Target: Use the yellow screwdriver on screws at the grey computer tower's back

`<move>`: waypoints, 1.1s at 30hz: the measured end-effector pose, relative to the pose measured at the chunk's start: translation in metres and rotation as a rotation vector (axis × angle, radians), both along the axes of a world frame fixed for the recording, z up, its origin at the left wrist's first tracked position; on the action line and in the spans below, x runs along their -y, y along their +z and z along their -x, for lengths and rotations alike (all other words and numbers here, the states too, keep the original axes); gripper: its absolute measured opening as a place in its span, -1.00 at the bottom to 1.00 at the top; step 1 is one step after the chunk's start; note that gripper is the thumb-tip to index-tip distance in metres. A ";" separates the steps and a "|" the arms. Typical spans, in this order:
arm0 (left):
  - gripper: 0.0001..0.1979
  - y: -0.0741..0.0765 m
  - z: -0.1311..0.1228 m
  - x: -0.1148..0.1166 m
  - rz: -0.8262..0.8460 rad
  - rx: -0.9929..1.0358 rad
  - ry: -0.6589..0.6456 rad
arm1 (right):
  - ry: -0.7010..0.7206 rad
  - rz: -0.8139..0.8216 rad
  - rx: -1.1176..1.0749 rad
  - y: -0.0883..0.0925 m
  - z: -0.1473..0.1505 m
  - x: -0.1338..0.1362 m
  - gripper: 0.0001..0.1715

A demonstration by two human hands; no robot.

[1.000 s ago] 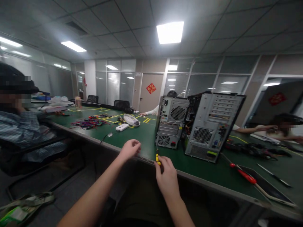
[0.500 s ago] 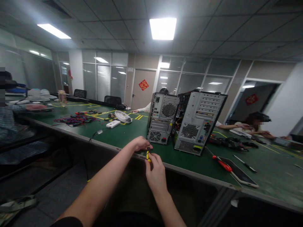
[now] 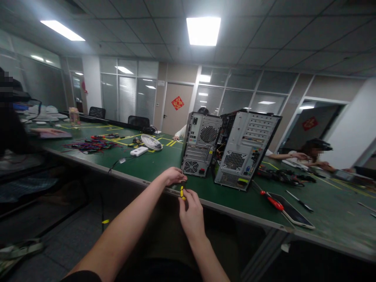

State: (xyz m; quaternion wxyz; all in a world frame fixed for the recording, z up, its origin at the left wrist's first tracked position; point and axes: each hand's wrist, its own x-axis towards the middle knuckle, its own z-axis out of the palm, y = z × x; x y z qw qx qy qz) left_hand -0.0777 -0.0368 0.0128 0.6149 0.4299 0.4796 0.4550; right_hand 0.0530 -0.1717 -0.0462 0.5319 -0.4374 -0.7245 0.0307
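My right hand [image 3: 192, 211] pinches a small yellow-and-black tool [image 3: 182, 192] upright by its yellow part, at the near edge of the green table. Just above it, my left hand [image 3: 174, 176] has its fingers curled together by the tool's dark upper end; what lies inside them is hidden. Beyond both hands stand two computer towers with their backs facing me: a smaller one [image 3: 200, 150] close to my left hand, and a larger one [image 3: 246, 137] to its right. The tool's exact kind is too small to make out.
A red screwdriver [image 3: 275, 203] lies against a phone [image 3: 296, 213], beside a pen [image 3: 299, 201]. Dark cables [image 3: 282, 175] sit behind. To the left are a tangle of coloured wires [image 3: 89, 145], a white device [image 3: 139, 151] and a badminton racket [image 3: 151, 141]. Other people are around the table.
The camera view has shifted slightly. My hands stay around the yellow-and-black tool with little movement. At the far left, a person in dark clothing has come further into view.
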 end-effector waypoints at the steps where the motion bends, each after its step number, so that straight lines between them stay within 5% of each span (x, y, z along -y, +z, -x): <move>1: -0.65 0.000 0.000 0.000 -0.002 0.003 0.000 | 0.002 0.002 0.002 0.000 0.000 0.000 -0.66; 33: -0.51 -0.007 0.000 -0.009 0.001 0.018 0.005 | -0.016 -0.027 0.017 -0.005 -0.001 -0.003 -0.67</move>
